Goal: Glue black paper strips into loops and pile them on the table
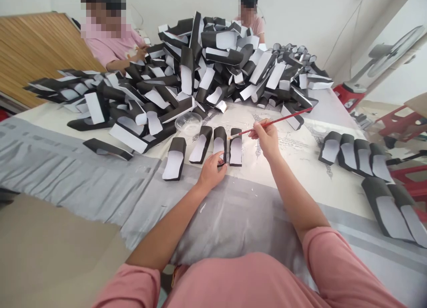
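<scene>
Four black paper shoes with white insides stand in a row before me. My left hand [213, 170] grips the near end of the third paper shoe [219, 134], its fingers curled at the edge. A red paintbrush [283, 117] is pinched in my right hand [266, 137], slanting down to the left. Its bristle tip is at the upper left side of the rightmost paper shoe [236, 154]; whether it touches cannot be made out. To the left stand another paper shoe [201, 146] and the leftmost paper shoe [174, 159]. Behind them sits a clear plastic bowl [188, 122].
A big heap of paper shoes [213, 54] covers the table's far side. More finished-looking shoes [355, 154] line the right edge. Two people in pink sit beyond the heap, one person's hand [140, 52] at its left. A fan [396, 50] and red stools [350, 94] stand at right.
</scene>
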The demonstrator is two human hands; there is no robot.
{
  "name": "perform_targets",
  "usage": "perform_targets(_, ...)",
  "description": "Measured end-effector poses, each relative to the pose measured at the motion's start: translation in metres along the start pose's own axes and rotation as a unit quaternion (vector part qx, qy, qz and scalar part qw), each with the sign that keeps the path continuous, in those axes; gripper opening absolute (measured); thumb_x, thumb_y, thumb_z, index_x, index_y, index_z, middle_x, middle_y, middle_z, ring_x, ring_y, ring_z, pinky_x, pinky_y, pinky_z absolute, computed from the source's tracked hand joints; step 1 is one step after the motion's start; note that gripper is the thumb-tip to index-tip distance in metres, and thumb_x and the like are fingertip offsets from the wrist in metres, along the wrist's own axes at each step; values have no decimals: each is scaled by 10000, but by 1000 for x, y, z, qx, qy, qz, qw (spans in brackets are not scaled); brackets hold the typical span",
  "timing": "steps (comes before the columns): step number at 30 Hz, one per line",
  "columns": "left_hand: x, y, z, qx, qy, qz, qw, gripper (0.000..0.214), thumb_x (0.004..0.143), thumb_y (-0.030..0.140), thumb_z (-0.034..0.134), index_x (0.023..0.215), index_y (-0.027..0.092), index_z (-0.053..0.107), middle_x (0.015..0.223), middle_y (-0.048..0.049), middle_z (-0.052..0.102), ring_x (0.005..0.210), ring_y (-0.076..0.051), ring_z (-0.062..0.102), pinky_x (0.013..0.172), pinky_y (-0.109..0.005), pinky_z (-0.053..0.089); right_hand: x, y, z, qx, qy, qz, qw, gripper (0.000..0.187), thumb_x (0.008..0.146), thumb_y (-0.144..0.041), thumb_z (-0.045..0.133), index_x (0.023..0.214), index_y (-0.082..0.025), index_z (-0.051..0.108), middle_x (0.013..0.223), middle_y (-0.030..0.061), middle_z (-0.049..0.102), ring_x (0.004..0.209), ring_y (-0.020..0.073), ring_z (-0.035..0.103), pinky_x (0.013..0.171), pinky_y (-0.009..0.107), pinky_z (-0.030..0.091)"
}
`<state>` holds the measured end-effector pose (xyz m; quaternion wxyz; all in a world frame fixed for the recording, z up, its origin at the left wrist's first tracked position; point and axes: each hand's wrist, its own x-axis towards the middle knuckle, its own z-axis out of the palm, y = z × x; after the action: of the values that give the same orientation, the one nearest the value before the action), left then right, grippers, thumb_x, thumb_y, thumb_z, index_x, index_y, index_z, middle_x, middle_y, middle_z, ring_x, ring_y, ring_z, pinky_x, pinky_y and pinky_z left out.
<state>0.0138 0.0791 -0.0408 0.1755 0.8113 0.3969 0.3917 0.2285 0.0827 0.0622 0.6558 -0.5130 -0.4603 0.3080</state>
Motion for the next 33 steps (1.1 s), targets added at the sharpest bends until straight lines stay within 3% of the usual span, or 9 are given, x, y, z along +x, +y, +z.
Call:
perform_targets(6,0,0,0,-13,7,-17,1000,438,834,205,580,1270,201,544,853,-19,667,898,-203,662,937,-399,540,-4,4,4,-29,-47,26,998,316,867,-414,700,720,-229,490,540,-41,627,515,78,590,554,211,479)
perform_targets(14,-1,1,1,-30,-1,-27,999,565,839,207,593,1379,206,431,1300,-122,650,897,-194,696,955,-444,543,-5,10,6,-45,-60,39,996,279,869,-370,675,715,-233,487,524,-42,632,510,93,574,556,226,465)
perform_targets(33,-1,1,2,-23,-5,-23,999,594,843,214,609,1404,207,414,1289,-120,666,909,-204,700,995,-477,526,-5,17,9,-59,-60,52,995,260,854,-328,679,696,-229,497,510,-48,618,499,90,571,538,220,453)
